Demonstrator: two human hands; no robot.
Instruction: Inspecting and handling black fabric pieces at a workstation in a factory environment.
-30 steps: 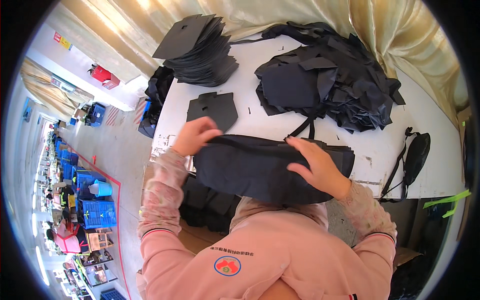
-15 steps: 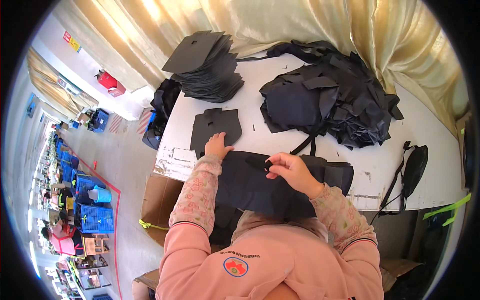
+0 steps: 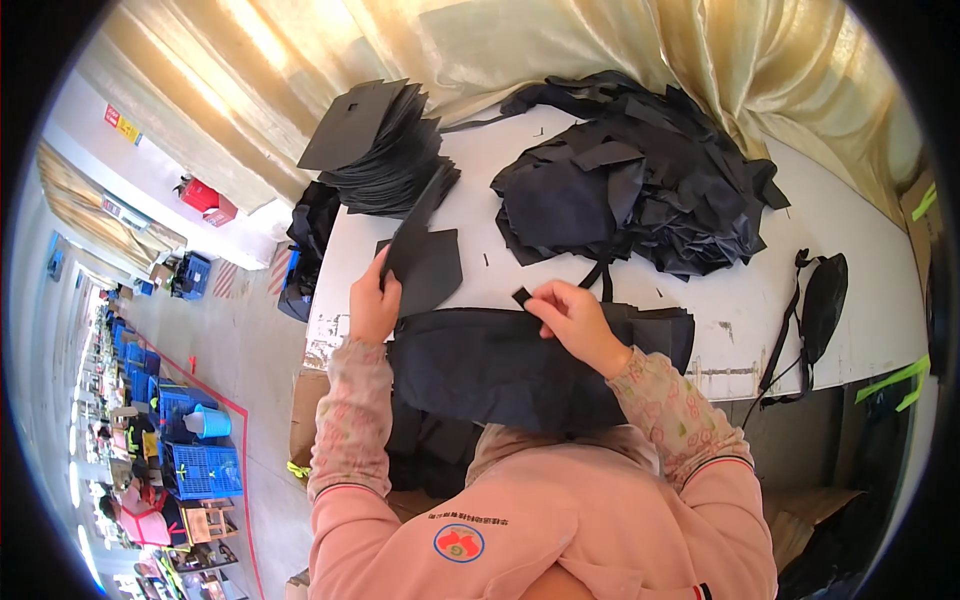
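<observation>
A flat black panel (image 3: 410,228) stands tilted on edge, pinched along its lower edge by my left hand (image 3: 374,308). Behind it on the table lies another black panel or sheet (image 3: 436,272), partly covered. Between thumb and fingers, my right hand (image 3: 575,322) holds a small black strip (image 3: 521,297). Below both hands, black fabric pieces (image 3: 490,375) lie layered across the table's near edge and hang toward my lap.
A tall stack of black panels (image 3: 375,165) stands at the far left of the white table (image 3: 480,215). Right of it is a large heap of black fabric (image 3: 650,190). A black pouch with straps (image 3: 826,308) lies far right. Gold curtains (image 3: 480,50) hang behind.
My left hand has closed on a panel and raised it from the table, tilting it upright; another sheet shows beneath. The right hand keeps the small strip. The whole view has shifted slightly.
</observation>
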